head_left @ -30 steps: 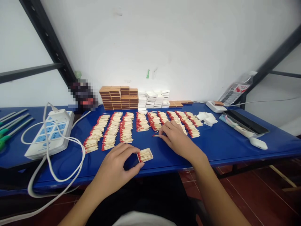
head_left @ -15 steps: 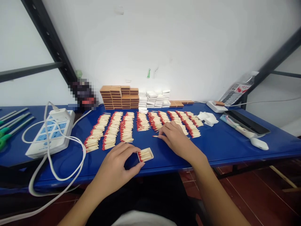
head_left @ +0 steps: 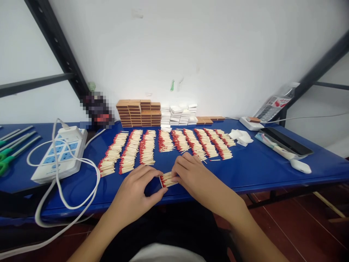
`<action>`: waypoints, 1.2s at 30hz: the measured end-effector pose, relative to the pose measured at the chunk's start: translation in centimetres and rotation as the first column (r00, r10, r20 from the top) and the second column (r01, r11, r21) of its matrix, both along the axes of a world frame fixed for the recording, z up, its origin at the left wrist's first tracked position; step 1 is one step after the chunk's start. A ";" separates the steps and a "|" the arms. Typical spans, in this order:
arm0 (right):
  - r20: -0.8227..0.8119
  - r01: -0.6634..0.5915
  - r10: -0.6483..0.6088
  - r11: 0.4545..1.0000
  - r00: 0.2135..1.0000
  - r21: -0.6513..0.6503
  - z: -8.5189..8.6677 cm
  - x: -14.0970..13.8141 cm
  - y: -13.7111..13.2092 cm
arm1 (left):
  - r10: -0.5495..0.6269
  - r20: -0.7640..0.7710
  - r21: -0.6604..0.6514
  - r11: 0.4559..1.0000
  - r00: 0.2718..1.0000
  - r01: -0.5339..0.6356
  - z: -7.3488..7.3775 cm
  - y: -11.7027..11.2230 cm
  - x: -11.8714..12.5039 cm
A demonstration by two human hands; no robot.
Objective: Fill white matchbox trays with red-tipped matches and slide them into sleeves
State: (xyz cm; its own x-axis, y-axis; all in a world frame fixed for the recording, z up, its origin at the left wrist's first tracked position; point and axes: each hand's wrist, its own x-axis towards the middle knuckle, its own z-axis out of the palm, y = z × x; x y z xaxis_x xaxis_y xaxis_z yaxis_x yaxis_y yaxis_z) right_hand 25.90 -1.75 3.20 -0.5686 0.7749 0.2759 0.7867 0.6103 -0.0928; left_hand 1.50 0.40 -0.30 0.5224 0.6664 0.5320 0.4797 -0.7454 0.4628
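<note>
Lying nr the bench's point(head_left: 251, 168) left edge, green-handled tools point(head_left: 16, 147) are keeping company w/ a pwr strip point(head_left: 57, 156). Brown matchboxes point(head_left: 139, 114) are standing stacked along the back edge, white trays point(head_left: 178, 115) next to them, prob. to save working room. Match rows point(head_left: 131, 151) are running from back toward front, red heads facing L, likely for consistent handling. L hand point(head_left: 137, 185) is gripping a small tray point(head_left: 160, 182) nr the front edge, thumb & index at its near and far corners, seemingly to steady it; matches point(head_left: 167, 179) are filling part of it. R hand point(head_left: 192, 174) is covering the tray's R end, fingertips drawn close; can't tell if they're pinching a match. One loose match point(head_left: 215, 160) is lying beyond. Phone point(head_left: 286, 141) & bottle point(head_left: 278, 103) are occupying the R end.
</note>
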 end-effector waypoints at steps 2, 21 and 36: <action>0.031 0.003 -0.003 1.000 1.000 -0.017 -0.1 -0.4 -0.2 | -0.006 0.002 0.002 1.000 1.000 0.006 0.0 0.0 0.0; -0.159 0.367 -0.358 0.929 0.920 0.035 -2.7 5.3 5.6 | 0.010 -0.015 0.013 1.000 1.000 -0.010 0.0 -0.1 -0.1; -0.164 0.265 -0.251 0.962 0.954 0.070 -2.5 5.4 5.5 | 0.012 -0.007 0.010 1.000 1.000 -0.012 -0.1 -0.1 0.0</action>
